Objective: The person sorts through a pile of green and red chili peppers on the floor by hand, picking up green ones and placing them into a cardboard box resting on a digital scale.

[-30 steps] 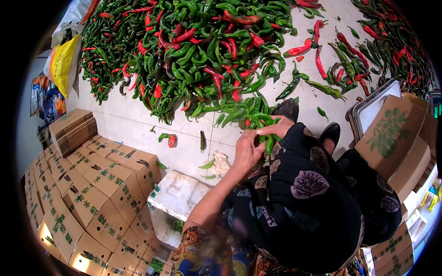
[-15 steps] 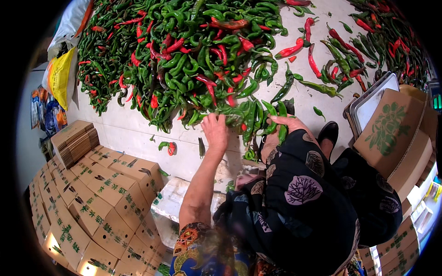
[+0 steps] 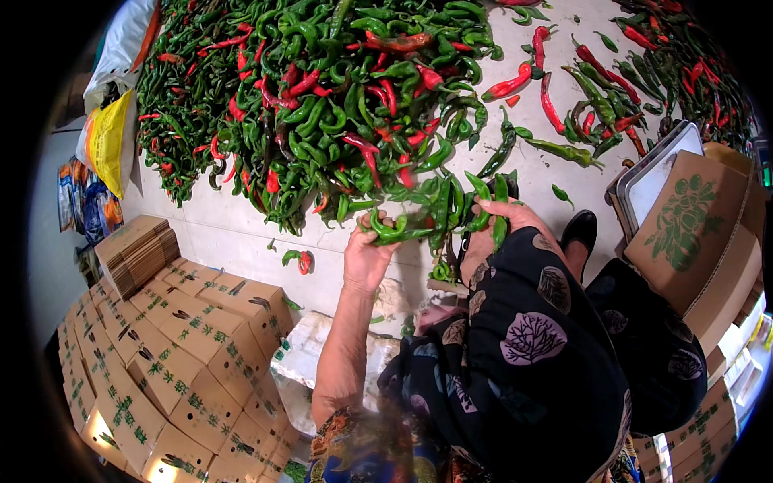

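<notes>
My left hand [image 3: 368, 259] is closed around green chili peppers [image 3: 394, 232], lifted at the near edge of a large pile. My right hand [image 3: 509, 213], by my knee, grips more green peppers [image 3: 500, 193] that stick up past its fingers; part of this hand is hidden by my patterned clothing. In front of both hands spreads the pile of green and red peppers [image 3: 322, 113] on the pale floor. Between the hands, more green peppers [image 3: 440, 211] lie heaped near my feet.
Printed cardboard boxes [image 3: 177, 346] are stacked at the left, with flattened cartons [image 3: 137, 253] on top. An open carton [image 3: 684, 217] stands at the right beside a white tray [image 3: 652, 173]. Another pepper pile [image 3: 700, 72] lies at the far right. A white foam box [image 3: 310, 354] sits near my left forearm.
My left hand has come up from the pile edge, slightly nearer to me, and now has green peppers in it. The right hand keeps its peppers and has barely moved.
</notes>
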`<state>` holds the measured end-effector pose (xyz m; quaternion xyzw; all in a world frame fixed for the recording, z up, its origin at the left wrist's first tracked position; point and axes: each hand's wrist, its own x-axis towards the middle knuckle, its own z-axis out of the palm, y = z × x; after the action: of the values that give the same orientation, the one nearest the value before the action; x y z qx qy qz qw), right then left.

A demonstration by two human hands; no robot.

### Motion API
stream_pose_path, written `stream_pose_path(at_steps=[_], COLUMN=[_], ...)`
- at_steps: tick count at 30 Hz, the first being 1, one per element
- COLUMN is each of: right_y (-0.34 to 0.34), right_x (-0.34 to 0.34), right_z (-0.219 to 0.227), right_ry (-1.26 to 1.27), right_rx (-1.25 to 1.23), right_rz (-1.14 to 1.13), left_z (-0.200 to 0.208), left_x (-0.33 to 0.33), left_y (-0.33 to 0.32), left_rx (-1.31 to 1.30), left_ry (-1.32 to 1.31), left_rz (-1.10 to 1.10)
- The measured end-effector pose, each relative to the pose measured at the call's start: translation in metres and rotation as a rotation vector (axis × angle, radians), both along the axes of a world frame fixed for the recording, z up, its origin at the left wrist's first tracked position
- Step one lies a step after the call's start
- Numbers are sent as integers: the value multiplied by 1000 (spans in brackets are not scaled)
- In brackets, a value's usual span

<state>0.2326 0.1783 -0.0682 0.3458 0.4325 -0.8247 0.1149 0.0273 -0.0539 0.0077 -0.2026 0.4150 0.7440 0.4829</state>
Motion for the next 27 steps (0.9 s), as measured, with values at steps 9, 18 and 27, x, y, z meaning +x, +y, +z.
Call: stream_pose_path(at_steps=[9, 18, 27], right_y=[1, 18, 57], right_x=[-4, -29, -26], right_z=[7, 66, 94], right_ry=[-98, -204, 324], right_rx=[-91, -303, -530], right_rz=[-105, -456, -703], left_z=[-14, -50, 37], left_x=[-6, 4, 17], left_y=[97, 168, 173], left_rx=[-323, -960, 131], left_ry=[359, 1328, -2], left_rz=[-326, -984, -409])
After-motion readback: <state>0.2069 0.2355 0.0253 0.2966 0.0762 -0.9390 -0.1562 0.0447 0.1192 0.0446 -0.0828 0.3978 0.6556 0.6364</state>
